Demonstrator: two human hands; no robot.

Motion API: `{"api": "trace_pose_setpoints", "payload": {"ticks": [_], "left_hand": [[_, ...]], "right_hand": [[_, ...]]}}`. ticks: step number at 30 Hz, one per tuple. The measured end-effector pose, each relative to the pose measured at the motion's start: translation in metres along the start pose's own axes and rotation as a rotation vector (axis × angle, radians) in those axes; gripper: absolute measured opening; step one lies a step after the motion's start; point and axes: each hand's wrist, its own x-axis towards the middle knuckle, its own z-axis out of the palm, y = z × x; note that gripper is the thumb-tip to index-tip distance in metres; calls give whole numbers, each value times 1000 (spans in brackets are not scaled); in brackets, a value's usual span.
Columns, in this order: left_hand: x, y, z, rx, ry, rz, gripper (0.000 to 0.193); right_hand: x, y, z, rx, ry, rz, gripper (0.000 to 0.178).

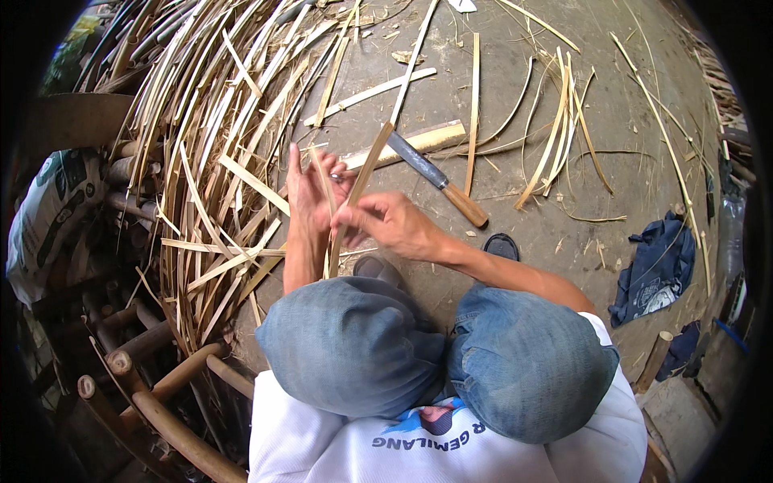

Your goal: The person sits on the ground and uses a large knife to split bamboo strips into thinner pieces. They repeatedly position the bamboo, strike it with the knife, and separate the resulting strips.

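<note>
My right hand (394, 224) is closed in a pinch on a bamboo strip (372, 165), which stands slanted in front of me above my knees. Beside it my left hand (310, 189) is turned palm up, thumb stretched out and fingers apart, with a ring on one finger. A thinner, paler strip (324, 181) runs across the left palm, and its lower end comes down next to the right fingertips. Just beyond my hands a knife (427, 167) with a dark blade and wooden handle lies on the floor, its tip near the held strip.
A large heap of split bamboo strips (217, 145) fills the left side. A thick bamboo piece (419, 143) and several loose strips (560, 121) lie on the concrete floor (515, 233). At right is a dark blue bag (656, 266); at lower left, a bamboo frame (173, 390).
</note>
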Motion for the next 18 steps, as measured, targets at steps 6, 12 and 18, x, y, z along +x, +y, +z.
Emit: {"api": "trace_pose_setpoints", "payload": {"ticks": [6, 12, 18], "left_hand": [[-31, -21, -8, 281, -320, -44, 48], [-12, -29, -31, -191, -308, -124, 31], [-8, -28, -58, -489, -6, -158, 26]], "right_hand": [[10, -17, -32, -115, 218, -266, 33], [2, -26, -35, -63, 215, -291, 36], [-11, -49, -26, 114, 130, -254, 38]]}}
